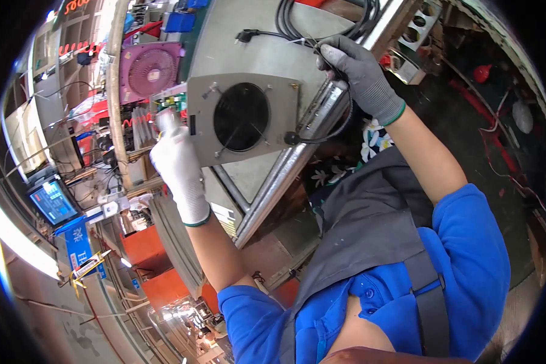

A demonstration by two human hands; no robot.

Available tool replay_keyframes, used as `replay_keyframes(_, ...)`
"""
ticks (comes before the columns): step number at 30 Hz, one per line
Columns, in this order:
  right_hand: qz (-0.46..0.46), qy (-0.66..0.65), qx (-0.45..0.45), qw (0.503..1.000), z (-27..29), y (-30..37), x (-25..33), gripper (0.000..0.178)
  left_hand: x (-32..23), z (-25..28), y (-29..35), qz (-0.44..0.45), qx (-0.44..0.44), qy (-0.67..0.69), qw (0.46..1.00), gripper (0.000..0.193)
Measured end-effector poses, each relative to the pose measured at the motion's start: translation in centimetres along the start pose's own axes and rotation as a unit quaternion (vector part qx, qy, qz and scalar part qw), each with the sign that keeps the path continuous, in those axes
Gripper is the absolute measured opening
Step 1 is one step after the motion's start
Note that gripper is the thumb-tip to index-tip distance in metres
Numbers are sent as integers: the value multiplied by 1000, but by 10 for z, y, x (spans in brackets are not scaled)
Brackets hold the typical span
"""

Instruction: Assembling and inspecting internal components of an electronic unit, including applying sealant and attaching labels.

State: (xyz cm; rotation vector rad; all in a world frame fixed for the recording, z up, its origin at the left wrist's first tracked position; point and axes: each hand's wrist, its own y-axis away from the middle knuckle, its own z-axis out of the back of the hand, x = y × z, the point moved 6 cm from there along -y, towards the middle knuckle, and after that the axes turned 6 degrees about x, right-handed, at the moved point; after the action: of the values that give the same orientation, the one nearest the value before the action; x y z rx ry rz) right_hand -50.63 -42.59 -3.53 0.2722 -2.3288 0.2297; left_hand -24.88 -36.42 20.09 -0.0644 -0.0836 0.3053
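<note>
My right hand, in a grey glove, pinches a black power cable beside its coil at the far edge of the bench. The cable runs down to a round black fitting on a grey metal panel. A round black fan opening sits in the middle of that panel. To the left, a black plug lies on the bench at the cable's end. My left hand, in a white glove, is at the panel's left edge; its fingers are smeared by motion.
The panel lies on a pale bench top with a metal rail along its near side. A purple fan housing stands at the left, above a lit screen. Red tubing crosses the dark floor at right.
</note>
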Motion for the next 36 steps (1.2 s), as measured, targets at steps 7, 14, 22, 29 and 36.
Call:
replay_keyframes(7,21,155,161,974,-67,82,-27,15,16,-99,139,-115,-187,390,895,50)
replay_keyframes(14,-366,85,333,865,-151,160,-152,26,60,-181,220,165,14,577,800,32)
replay_keyframes(22,-10,428,260,866,-162,116,-74,24,407,-179,213,320,-165,112,926,35)
replay_keyframes(29,-127,468,245,840,-167,109,-98,11,571,-226,190,375,-158,153,901,54)
replay_keyframes(36,14,583,378,719,-220,106,-156,20,614,-265,208,420,-199,134,875,42)
